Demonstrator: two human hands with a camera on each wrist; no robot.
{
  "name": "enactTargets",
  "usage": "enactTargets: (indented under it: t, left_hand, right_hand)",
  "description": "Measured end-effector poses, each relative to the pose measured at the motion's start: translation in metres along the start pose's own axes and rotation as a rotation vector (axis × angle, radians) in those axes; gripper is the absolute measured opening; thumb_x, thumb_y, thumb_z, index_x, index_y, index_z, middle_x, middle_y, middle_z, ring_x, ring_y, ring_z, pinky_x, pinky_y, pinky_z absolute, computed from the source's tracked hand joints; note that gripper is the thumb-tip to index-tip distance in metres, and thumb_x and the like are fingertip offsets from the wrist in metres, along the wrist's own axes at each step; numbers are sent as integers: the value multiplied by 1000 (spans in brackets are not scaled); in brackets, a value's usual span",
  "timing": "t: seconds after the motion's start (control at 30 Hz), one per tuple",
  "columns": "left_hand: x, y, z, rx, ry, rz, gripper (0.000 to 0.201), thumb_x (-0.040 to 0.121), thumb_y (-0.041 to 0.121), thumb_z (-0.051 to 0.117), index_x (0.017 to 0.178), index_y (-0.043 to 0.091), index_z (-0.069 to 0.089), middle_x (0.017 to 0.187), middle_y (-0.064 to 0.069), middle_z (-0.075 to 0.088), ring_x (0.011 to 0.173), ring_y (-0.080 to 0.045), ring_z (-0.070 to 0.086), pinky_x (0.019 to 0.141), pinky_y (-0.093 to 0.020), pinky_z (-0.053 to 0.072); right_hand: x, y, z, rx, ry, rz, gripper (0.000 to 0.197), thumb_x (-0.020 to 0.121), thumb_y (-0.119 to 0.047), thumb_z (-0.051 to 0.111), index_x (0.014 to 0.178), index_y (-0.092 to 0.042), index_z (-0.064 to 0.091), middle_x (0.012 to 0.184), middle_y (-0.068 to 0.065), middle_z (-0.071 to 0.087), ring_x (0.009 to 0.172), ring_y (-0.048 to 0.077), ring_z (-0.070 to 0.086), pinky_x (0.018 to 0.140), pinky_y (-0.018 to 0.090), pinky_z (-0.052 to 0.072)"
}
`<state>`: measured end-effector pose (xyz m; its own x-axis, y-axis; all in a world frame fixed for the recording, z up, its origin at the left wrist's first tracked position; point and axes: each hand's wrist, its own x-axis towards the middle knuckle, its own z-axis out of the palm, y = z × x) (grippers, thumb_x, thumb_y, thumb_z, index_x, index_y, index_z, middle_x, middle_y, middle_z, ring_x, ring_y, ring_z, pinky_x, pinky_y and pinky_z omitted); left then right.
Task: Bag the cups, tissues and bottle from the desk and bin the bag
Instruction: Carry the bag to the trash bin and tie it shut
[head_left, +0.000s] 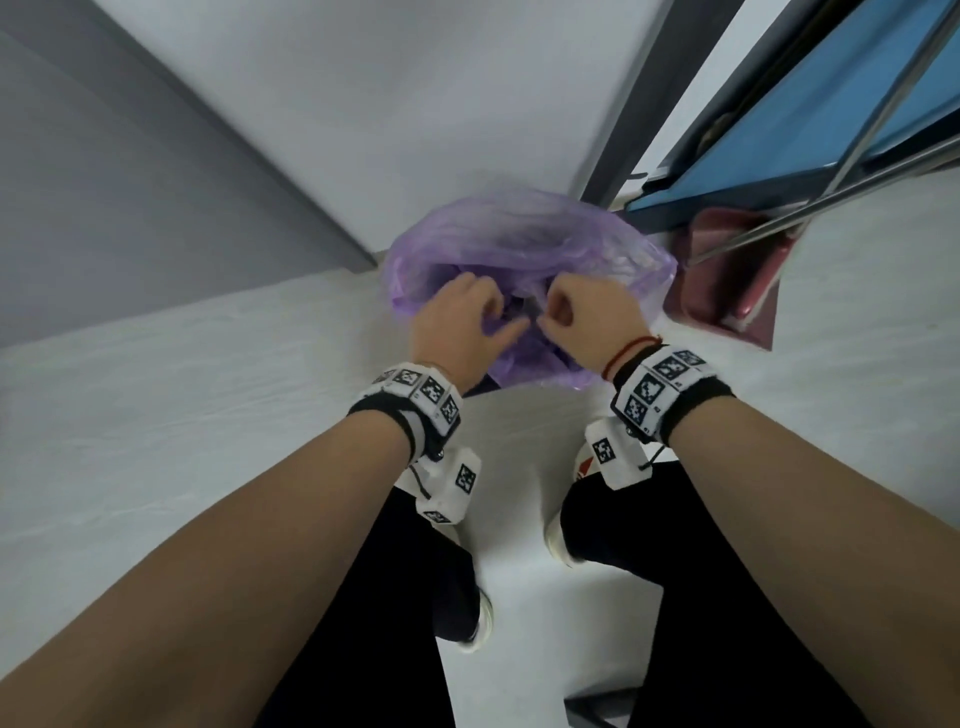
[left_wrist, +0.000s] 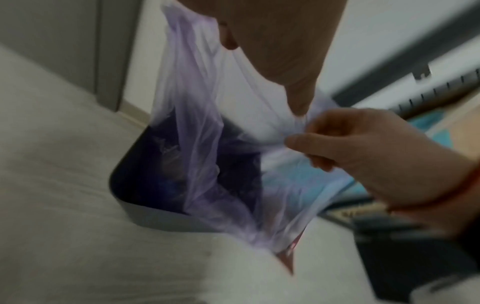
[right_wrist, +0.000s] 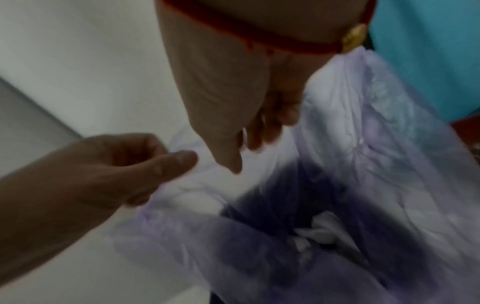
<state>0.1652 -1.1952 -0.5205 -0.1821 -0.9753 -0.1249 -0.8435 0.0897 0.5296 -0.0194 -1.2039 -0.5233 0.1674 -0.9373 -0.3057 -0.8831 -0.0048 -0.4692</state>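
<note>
Left hand (head_left: 457, 317) and right hand (head_left: 582, 312) pinching purple bag (head_left: 519, 244) mouth, hung directly over grey bin (left_wrist: 145, 214).

the bag (head_left: 524, 244) is seen to be thin, translucent purple plastic film, crinkled and faintly glossy. the bin (left_wrist: 155, 218) is shown as smooth, matt grey plastic. crumpled white paper tissues (right_wrist: 324, 230) are glimpsed inside. the floor (head_left: 156, 415) appears pale and matt.

Even, soft indoor light, no glare; head view sharp centrally, edges stretched by wide-angle; both wrist views dim, motion-blurred, grainy.
</note>
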Motion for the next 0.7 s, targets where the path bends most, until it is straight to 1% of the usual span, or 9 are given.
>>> enactTargets:
  t: [0.1, 0.2, 0.33, 0.43, 0.53, 0.57, 0.6, 0.63, 0.7]
  left_hand:
    - [-5, -20, 21, 442, -306, 81, 63, 67, 34, 78, 125, 26, 54, 118, -5, 59, 105, -29, 56, 84, -42, 45]
    - [-4, -38, 19, 609, -510, 26, 30, 89, 16, 53, 116, 21, 65, 114, -5, 68, 107, -30, 61, 93, -40, 44]
    - [-13, -60, 19, 601, -928, -84, 28, 92, 14, 53, 117, 10, 66, 122, -12, 65, 113, -31, 61, 93, -36, 47]
    - [-23, -79, 28, 591, -1131, -136, 51, 82, 37, 71, 127, 16, 60, 129, -3, 63, 118, -25, 58, 100, -35, 47]
    - [-19, -88, 39, 243, -1107, -303, 69, 79, 69, 58, 125, 17, 62, 124, 3, 61, 112, -20, 55, 103, -31, 39]
    - [-15, -93, 45, 64, -1034, -394, 71, 81, 73, 50, 123, 17, 63, 118, 5, 59, 109, -18, 53, 103, -29, 37]
    - [-11, -96, 48, -111, -928, -473, 74, 81, 76, 44, 124, 19, 62, 117, 5, 59, 110, -17, 54, 106, -30, 37]
    - [-7, -100, 51, -257, -816, -529, 74, 82, 77, 42, 127, 21, 59, 120, 4, 59, 112, -18, 55, 106, -32, 37]
    - [5, -108, 55, -457, -610, -584, 60, 91, 65, 38, 133, 24, 52, 124, 1, 55, 111, -20, 53, 101, -35, 39]
  right_hand:
    - [-6, 23, 19, -155, -286, 189, 55, 72, -55, 66, 114, -20, 55, 117, 13, 59, 102, 36, 60, 86, 41, 49]
    - [-4, 50, 24, -197, -354, 445, 72, 77, -67, 50, 131, -19, 49, 134, 17, 51, 119, 39, 53, 99, 49, 45]
    - [1, 68, 21, -109, -322, 525, 57, 97, -41, 43, 140, -4, 43, 141, 19, 50, 128, 35, 49, 103, 38, 38]
    - [26, 102, 48, 54, -351, 518, 35, 99, -19, 46, 125, 3, 55, 134, 23, 55, 123, 34, 53, 82, 15, 35]
    - [39, 110, 56, 121, -394, 645, 22, 101, -14, 39, 94, -3, 57, 114, 20, 60, 102, 9, 63, 66, 7, 38]
    - [38, 105, 55, 205, -391, 697, 29, 102, -11, 35, 99, 10, 56, 114, 25, 58, 102, 5, 64, 73, 8, 42]
    - [40, 104, 53, 224, -384, 694, 35, 103, -9, 32, 115, 18, 51, 126, 30, 54, 118, 12, 59, 83, 10, 41]
    - [40, 100, 50, 269, -356, 694, 40, 104, -9, 30, 131, 17, 43, 141, 29, 44, 133, 23, 47, 85, 6, 39]
    - [53, 116, 64, 385, -329, 779, 48, 104, -25, 31, 143, 3, 35, 148, 16, 40, 137, 34, 40, 70, 7, 40]
